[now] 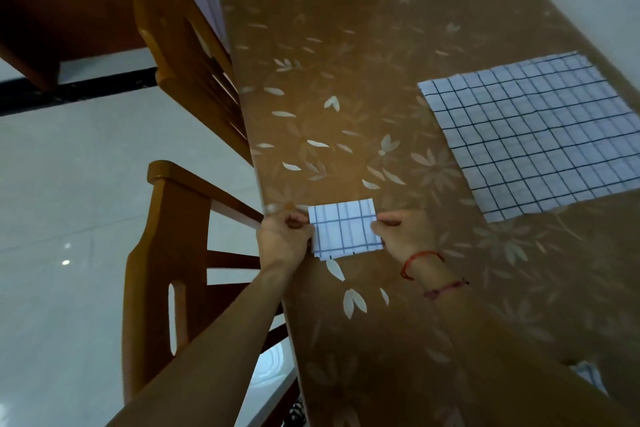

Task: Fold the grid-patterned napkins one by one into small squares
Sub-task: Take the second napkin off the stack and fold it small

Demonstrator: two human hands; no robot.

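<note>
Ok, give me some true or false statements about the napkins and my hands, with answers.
1. The left hand and right hand both hold the small folded napkin. True.
2. An unfolded grid napkin lies flat on the table to its right. True.
3. The red string bracelets are on the left wrist. False: they are on the right wrist.
4. The folded napkin sits at the table's far end. False: it is near the left edge, beside a wooden chair.

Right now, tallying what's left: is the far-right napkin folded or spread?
Spread: the napkin lies flat on the table, full grid showing.
</note>
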